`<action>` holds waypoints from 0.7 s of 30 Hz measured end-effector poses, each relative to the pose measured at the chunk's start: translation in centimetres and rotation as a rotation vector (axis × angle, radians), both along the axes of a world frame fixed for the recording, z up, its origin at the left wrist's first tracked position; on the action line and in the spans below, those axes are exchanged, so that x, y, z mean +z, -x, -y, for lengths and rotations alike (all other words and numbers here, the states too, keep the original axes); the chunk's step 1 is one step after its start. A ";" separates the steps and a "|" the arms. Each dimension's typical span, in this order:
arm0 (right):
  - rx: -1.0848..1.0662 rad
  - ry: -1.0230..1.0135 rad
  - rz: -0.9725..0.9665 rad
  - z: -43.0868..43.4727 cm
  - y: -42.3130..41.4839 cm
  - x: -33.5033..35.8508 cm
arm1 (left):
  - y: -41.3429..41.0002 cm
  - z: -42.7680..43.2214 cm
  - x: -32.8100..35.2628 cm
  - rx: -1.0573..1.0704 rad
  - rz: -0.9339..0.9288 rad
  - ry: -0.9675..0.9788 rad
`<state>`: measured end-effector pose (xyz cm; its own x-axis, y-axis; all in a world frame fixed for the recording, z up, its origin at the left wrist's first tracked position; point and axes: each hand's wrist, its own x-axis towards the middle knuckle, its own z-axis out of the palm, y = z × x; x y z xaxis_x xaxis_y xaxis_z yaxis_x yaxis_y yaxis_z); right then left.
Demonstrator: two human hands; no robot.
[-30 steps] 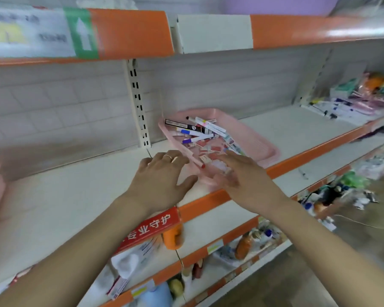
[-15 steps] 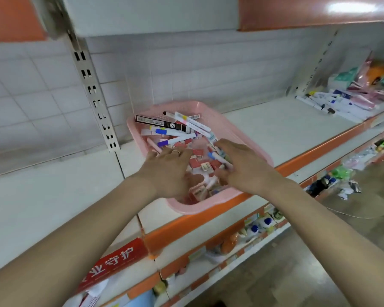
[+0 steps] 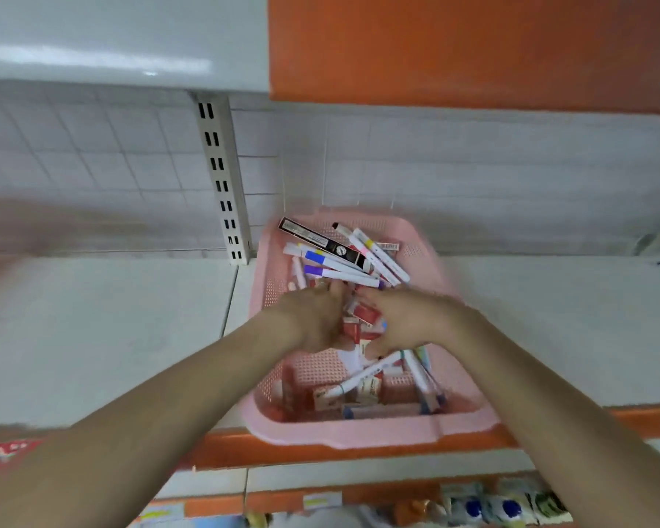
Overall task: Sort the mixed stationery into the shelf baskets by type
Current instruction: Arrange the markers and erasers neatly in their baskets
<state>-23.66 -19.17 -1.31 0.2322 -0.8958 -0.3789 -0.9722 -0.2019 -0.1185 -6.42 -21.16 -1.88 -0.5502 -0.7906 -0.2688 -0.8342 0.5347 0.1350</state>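
Note:
A pink basket [image 3: 359, 438] stands on the white shelf [image 3: 103, 337] at its front edge. At its back lie white markers [image 3: 336, 266] with coloured bands and a long black box [image 3: 321, 240]. Small red boxes [image 3: 366, 316] fill the middle, and more markers [image 3: 416, 369] and red boxes lie at the front. Both my hands are down in the basket over the red boxes. My left hand [image 3: 313, 318] has its fingers bent into the pile; blur hides whether it holds anything. My right hand [image 3: 408, 322] curls fingers and thumb around some red boxes.
A slotted white upright [image 3: 222, 177] stands just left of the basket. The shelf's orange front strip [image 3: 222, 451] runs under my arms. The upper shelf's orange edge [image 3: 473, 47] hangs overhead. Packaged goods [image 3: 503, 508] sit on the lower shelf. A red label [image 3: 1, 455] is at the left.
My view has moved closer and squarely over the basket. Both hands went from the basket's near rim into its middle and closed in on the red boxes.

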 end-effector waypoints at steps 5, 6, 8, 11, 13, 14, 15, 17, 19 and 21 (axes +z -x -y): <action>0.002 -0.017 0.069 0.6 0.3 -1.2 | 0.0 0.2 -0.6 0.021 -0.043 -0.041; 0.006 -0.021 0.086 0.5 0.4 -1.2 | 0.0 0.3 -0.7 0.022 -0.066 -0.072; 0.005 -0.045 0.104 0.2 0.4 -1.3 | 0.1 0.5 -0.9 0.028 -0.107 -0.120; 0.014 -0.064 0.096 -0.1 0.3 -1.6 | 0.2 0.6 -1.2 0.042 -0.124 -0.155; 0.020 -0.081 0.099 -0.1 0.3 -1.4 | 0.1 0.7 -1.2 0.047 -0.122 -0.166; 0.028 -0.096 0.097 0.0 0.4 -1.2 | 0.0 0.6 -1.2 0.042 -0.121 -0.177; 0.035 -0.115 0.094 -0.1 0.5 -1.0 | 0.0 0.5 -1.2 0.030 -0.116 -0.189; 0.032 -0.144 0.110 -0.3 1.0 -0.8 | 0.0 0.3 -1.2 -0.005 -0.088 -0.202; 0.021 -0.149 0.140 -0.8 1.3 -0.7 | 0.0 0.0 -1.2 -0.036 -0.040 -0.183; 0.032 -0.144 0.131 -1.2 1.3 -0.8 | -0.1 -0.1 -1.3 -0.061 -0.005 -0.153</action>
